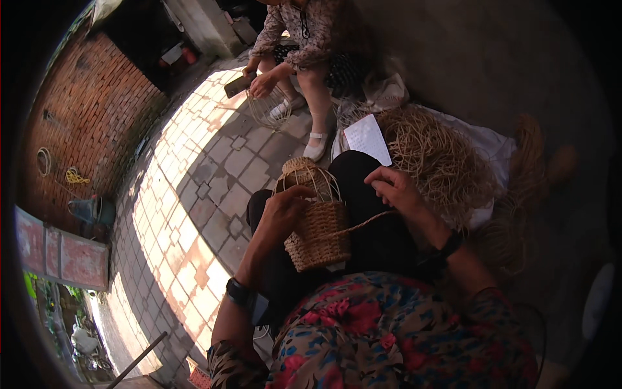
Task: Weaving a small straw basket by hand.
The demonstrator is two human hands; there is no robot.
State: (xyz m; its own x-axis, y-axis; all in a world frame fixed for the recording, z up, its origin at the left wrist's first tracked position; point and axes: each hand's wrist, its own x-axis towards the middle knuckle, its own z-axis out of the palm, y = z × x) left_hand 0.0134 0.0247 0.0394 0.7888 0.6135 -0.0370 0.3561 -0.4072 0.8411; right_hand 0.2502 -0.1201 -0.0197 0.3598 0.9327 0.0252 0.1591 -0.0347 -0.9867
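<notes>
A small woven basket (317, 236) of tan twisted cord rests between my thighs, tilted away from me. Its lower body is densely woven, while bare ribs bridge a gap below the rounded woven top (304, 170). My left hand (283, 211) grips the basket's left side, with its fingers over the upper edge of the weave and partly hidden. From the basket's right side a twisted cord (369, 222) runs up to my right hand (400, 192). That hand is raised over my right thigh, its fingers curled closed on the cord; the exact grip is partly hidden.
Right of my knees, a heap of loose tan cords (434, 146) lies on a white sheet (495, 152), with a white paper (368, 139) at its left edge. Ahead sits another person, holding a dark phone-like object (238, 85) and an open wire-like frame (269, 110). Paving (220, 168) stretches leftward.
</notes>
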